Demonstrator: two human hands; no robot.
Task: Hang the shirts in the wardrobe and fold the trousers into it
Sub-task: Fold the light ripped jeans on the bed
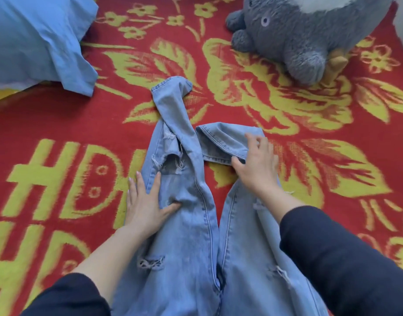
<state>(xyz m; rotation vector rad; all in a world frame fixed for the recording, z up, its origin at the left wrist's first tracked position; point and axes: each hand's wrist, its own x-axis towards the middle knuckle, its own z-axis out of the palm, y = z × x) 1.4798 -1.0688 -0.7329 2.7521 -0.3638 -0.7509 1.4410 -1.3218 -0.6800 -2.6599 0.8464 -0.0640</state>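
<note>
Light blue ripped jeans lie spread on a red and yellow mat, legs pointing away from me. The left leg is twisted and its hem lies far out. The right leg's end is folded back sideways. My left hand rests flat on the left leg's outer edge, fingers straight, thumb pressing into the cloth. My right hand holds the folded end of the right leg, thumb under its edge and fingers curled over the top.
A blue pillow lies at the far left. A grey plush toy sits at the far right of the mat. Both are apart from the jeans. No wardrobe or shirts in view.
</note>
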